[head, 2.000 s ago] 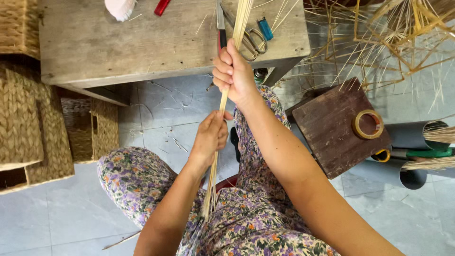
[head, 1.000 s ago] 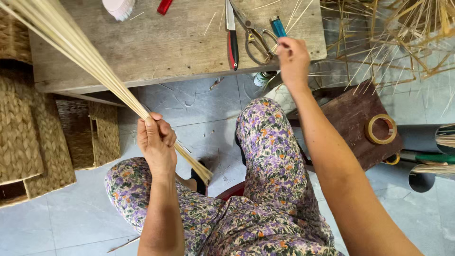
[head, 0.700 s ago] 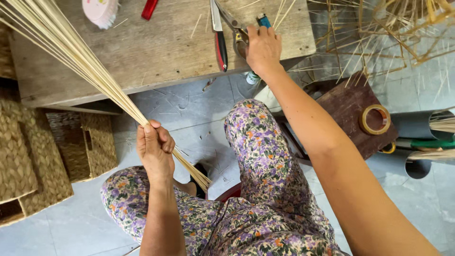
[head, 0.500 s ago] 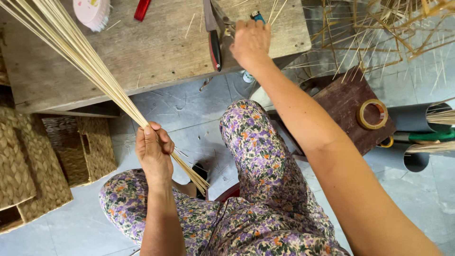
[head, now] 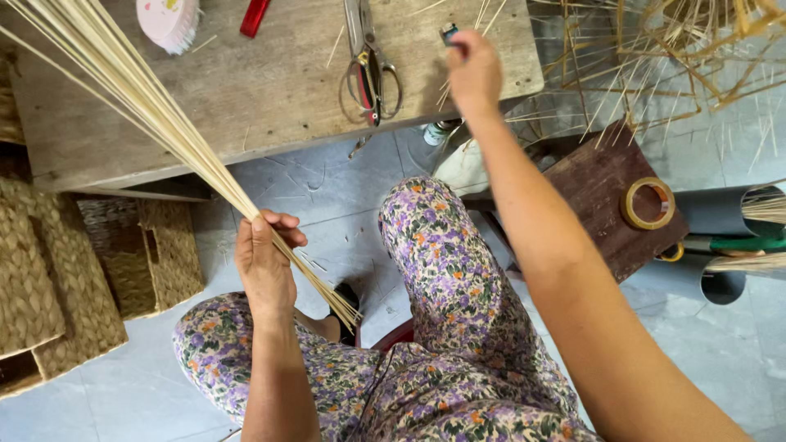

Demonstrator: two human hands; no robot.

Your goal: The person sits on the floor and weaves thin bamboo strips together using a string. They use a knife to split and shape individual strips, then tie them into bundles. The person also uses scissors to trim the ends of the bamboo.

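Observation:
My left hand [head: 266, 263] grips a bundle of thin pale reed sticks [head: 135, 90] near its lower end; the bundle slants up to the top left across the wooden bench [head: 246, 98]. My right hand [head: 473, 72] reaches forward onto the bench and closes its fingers on a small blue object [head: 449, 33] at the bench's far right. Beside that hand lie metal shears [head: 372, 69]. My legs in floral trousers [head: 442, 278] fill the lower middle.
A pink round object [head: 168, 20] and a red tool [head: 255, 15] lie on the bench top. Woven baskets [head: 57, 278] stand at left. A dark wooden stool [head: 610, 196] with a tape roll [head: 648, 203] stands at right, loose reeds [head: 679, 57] above it, grey tubes [head: 729, 245] beside.
My right hand let go of the bundle and reached to the bench by the shears, now on the blue object. My left hand swung the bundle to the upper left.

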